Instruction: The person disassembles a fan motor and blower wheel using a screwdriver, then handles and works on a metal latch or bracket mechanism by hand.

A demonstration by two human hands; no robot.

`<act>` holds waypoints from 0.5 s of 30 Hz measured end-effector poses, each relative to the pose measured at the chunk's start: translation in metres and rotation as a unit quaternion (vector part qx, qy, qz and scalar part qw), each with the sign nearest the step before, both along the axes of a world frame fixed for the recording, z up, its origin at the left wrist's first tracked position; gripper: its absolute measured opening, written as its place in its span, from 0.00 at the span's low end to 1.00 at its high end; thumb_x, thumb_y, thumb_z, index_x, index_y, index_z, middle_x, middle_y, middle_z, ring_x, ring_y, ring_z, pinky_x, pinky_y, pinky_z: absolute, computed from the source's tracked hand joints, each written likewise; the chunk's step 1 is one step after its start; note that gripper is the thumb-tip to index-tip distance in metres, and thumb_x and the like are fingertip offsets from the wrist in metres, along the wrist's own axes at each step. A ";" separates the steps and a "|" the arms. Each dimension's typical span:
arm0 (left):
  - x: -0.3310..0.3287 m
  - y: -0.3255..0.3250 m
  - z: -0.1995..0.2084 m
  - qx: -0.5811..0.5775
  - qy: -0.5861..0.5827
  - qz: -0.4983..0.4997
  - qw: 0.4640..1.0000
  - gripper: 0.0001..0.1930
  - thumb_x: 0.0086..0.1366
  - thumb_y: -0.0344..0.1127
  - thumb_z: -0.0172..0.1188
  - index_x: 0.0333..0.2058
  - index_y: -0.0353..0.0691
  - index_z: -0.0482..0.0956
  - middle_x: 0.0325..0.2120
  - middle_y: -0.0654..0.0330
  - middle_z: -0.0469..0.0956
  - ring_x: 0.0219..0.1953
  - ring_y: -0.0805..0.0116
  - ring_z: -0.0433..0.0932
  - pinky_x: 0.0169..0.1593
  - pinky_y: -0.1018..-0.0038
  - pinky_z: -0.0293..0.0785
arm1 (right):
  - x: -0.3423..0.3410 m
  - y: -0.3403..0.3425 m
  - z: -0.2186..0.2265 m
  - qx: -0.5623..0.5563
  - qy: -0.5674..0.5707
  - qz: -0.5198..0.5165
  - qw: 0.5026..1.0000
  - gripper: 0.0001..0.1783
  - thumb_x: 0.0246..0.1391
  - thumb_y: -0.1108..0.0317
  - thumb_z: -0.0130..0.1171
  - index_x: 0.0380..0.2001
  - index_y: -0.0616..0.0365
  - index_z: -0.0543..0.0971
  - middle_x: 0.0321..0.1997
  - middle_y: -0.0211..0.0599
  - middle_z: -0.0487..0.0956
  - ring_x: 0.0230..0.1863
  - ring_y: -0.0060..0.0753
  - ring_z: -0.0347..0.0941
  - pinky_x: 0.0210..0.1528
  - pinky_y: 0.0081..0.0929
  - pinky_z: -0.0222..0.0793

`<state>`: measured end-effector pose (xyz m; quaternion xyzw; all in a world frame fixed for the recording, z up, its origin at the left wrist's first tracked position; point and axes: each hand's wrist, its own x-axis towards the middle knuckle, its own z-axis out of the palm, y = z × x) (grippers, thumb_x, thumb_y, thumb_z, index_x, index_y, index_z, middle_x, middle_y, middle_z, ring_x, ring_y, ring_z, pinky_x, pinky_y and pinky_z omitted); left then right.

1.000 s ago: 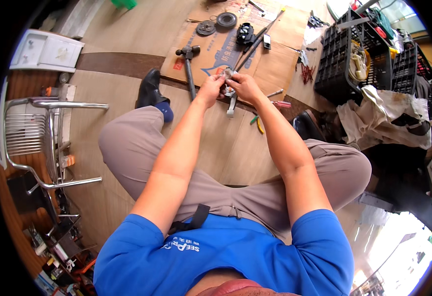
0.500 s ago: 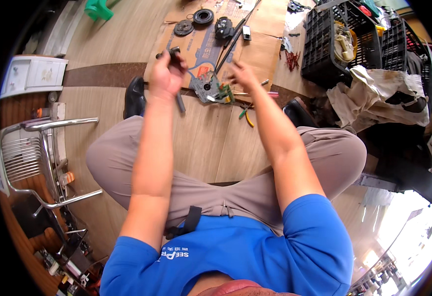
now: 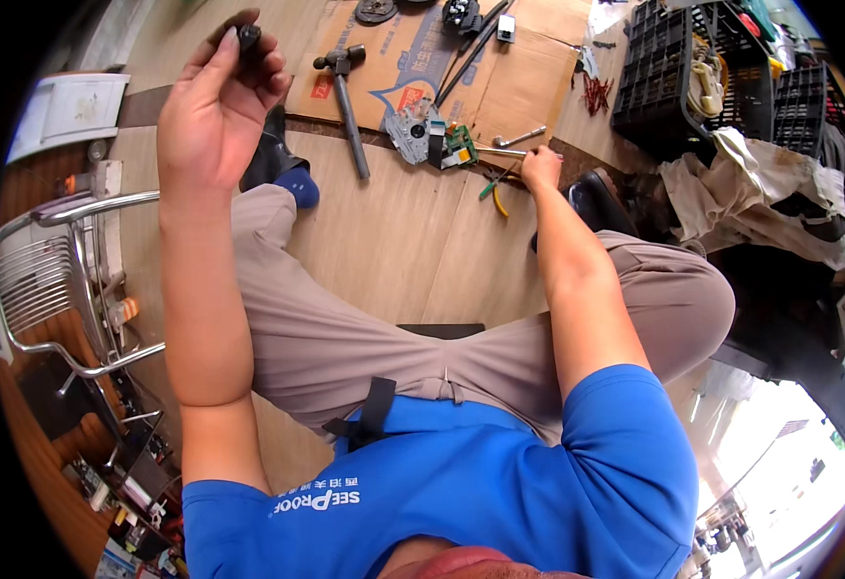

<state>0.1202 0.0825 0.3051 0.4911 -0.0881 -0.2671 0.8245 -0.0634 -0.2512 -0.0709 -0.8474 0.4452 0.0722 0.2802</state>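
Note:
My left hand is raised at the upper left, its fingers closed round a small black part that is mostly hidden. At the right, my right hand closes over the handle end of a screwdriver, whose metal shaft points left. Beside that shaft lie a grey metal mechanism and a green circuit board, touching each other. A small metal rod tool rests just beyond the screwdriver. Pliers with green and yellow handles lie nearer to me. Between my hands is a hammer.
A flattened cardboard sheet carries black round parts, a black part and long black strips. Black crates and a beige cloth stand right. A metal chair is at the left.
My left hand has moved left and up with the black part. My right hand has shifted right and down onto the screwdriver. The hammer, partly hidden before, now shows fully.

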 end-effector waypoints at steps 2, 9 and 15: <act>0.008 -0.005 -0.001 -0.045 -0.029 -0.047 0.997 0.16 0.73 0.34 0.48 0.53 0.31 0.71 0.39 0.54 0.76 0.42 0.64 0.74 0.46 0.71 0.75 | -0.011 0.008 -0.001 0.019 0.004 0.027 0.999 0.16 0.55 0.59 0.56 0.41 0.58 0.82 0.45 0.55 0.80 0.49 0.54 0.76 0.53 0.44 0.71; 0.010 -0.018 -0.007 -0.093 0.035 -0.039 0.994 0.15 0.72 0.36 0.50 0.52 0.35 0.73 0.37 0.56 0.78 0.38 0.66 0.76 0.42 0.70 0.76 | -0.016 0.037 -0.026 0.050 0.057 0.029 0.997 0.20 0.52 0.57 0.60 0.36 0.66 0.82 0.43 0.60 0.80 0.49 0.56 0.77 0.53 0.42 0.72; 0.000 -0.019 0.007 -0.097 0.046 -0.025 0.994 0.13 0.73 0.38 0.47 0.49 0.37 0.73 0.35 0.57 0.78 0.35 0.64 0.76 0.40 0.67 0.74 | 0.000 0.048 -0.034 0.043 0.046 -0.105 0.992 0.15 0.51 0.72 0.53 0.39 0.66 0.82 0.47 0.60 0.79 0.53 0.56 0.75 0.55 0.42 0.70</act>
